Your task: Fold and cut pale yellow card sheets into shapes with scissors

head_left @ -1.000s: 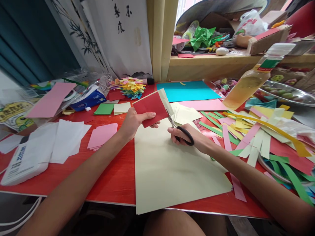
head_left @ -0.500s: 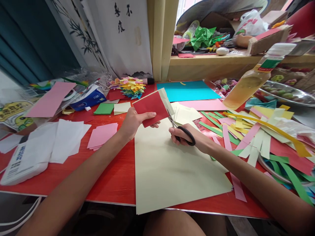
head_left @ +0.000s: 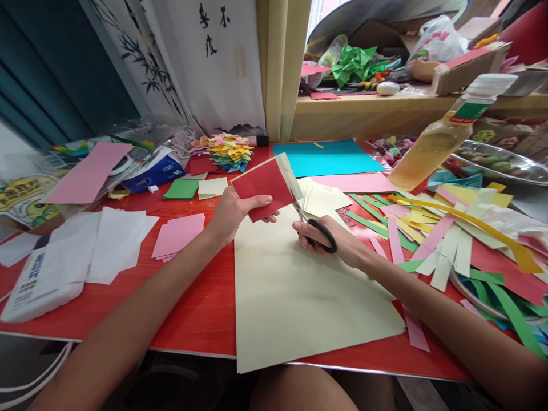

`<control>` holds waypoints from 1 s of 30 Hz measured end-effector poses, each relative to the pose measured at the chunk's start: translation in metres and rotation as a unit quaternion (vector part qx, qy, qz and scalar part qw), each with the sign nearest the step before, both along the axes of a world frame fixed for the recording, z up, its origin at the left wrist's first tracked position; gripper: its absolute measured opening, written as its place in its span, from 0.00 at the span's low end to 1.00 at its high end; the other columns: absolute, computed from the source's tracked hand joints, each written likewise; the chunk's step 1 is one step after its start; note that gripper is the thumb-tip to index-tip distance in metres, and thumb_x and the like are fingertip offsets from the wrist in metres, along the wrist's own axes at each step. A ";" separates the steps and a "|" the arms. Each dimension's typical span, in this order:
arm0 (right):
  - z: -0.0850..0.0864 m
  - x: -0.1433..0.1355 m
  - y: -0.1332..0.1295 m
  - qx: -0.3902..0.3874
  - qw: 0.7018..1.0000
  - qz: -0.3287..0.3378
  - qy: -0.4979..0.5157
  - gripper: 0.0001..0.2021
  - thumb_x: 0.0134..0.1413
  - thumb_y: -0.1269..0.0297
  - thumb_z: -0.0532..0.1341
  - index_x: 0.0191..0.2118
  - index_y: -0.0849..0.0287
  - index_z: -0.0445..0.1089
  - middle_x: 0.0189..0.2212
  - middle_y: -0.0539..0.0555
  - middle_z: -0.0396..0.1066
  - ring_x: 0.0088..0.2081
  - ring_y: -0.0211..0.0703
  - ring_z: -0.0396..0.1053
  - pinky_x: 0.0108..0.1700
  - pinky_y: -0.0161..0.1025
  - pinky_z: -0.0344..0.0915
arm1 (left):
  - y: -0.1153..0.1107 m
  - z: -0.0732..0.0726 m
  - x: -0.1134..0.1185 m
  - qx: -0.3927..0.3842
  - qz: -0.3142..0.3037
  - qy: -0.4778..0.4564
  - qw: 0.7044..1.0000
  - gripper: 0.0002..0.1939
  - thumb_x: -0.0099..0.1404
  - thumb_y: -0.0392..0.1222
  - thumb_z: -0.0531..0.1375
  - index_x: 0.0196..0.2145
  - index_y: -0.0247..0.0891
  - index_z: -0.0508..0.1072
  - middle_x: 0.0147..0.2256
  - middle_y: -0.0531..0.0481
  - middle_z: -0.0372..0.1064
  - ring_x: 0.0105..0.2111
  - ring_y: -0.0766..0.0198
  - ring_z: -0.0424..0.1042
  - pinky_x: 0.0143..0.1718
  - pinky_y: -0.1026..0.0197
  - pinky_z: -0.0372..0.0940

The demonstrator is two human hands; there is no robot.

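Observation:
My left hand (head_left: 237, 214) pinches a red paper rectangle (head_left: 263, 188) laid over cream paper (head_left: 285, 166), thumb on top and fingers beneath. The cream paper sticks out along the right side of the red piece. My right hand (head_left: 319, 237) grips black-handled scissors (head_left: 327, 235), their blades pointing up at the right edge of the held papers. Below both hands lies a large cream sheet (head_left: 295, 308), its near edge overhanging the table front. Cut cream pieces (head_left: 327, 197) rest just beyond the scissors.
Pink squares (head_left: 178, 235) and white sheets (head_left: 120, 245) lie to the left on the red table (head_left: 184, 319). A blue sheet (head_left: 327, 157) is at the back. Colored paper strips (head_left: 445, 240) and a tilted-looking bottle (head_left: 440, 137) occupy the right. A folded-paper cluster (head_left: 231, 151) sits behind.
My right hand and the scissors have shifted very slightly left. My left hand keeps the papers in the same place.

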State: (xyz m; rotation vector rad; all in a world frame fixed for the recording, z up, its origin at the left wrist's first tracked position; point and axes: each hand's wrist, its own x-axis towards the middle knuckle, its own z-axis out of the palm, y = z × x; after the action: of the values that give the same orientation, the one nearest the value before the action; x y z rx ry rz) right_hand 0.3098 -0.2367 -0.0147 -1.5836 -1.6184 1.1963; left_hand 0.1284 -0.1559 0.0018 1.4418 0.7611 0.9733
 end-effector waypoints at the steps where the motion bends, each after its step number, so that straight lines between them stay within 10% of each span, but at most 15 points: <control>1: -0.001 0.000 0.000 0.002 1.000 -0.003 0.003 0.27 0.48 0.39 0.52 0.18 0.61 0.61 0.16 0.48 0.58 0.18 0.31 0.51 0.23 0.35 0.45 | 0.000 0.000 0.000 0.001 0.000 0.000 1.000 0.07 0.50 0.40 0.64 0.24 0.33 0.71 0.25 0.47 0.73 0.23 0.57 0.73 0.31 0.53 0.71; 30: -0.005 -0.005 0.000 -0.006 0.999 -0.049 0.020 0.24 0.48 0.44 0.56 0.16 0.61 0.62 0.15 0.48 0.60 0.17 0.29 0.51 0.22 0.34 0.45 | 0.002 -0.003 -0.002 0.002 -0.026 0.003 1.000 0.08 0.52 0.39 0.63 0.24 0.30 0.72 0.21 0.47 0.73 0.22 0.58 0.73 0.28 0.57 0.69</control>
State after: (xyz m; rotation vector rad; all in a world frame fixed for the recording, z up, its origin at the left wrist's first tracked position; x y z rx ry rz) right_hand 0.3045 -0.2366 -0.0196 -1.6168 -1.4926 1.1799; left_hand 0.1269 -0.1535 -0.0015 1.4620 0.7226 0.9322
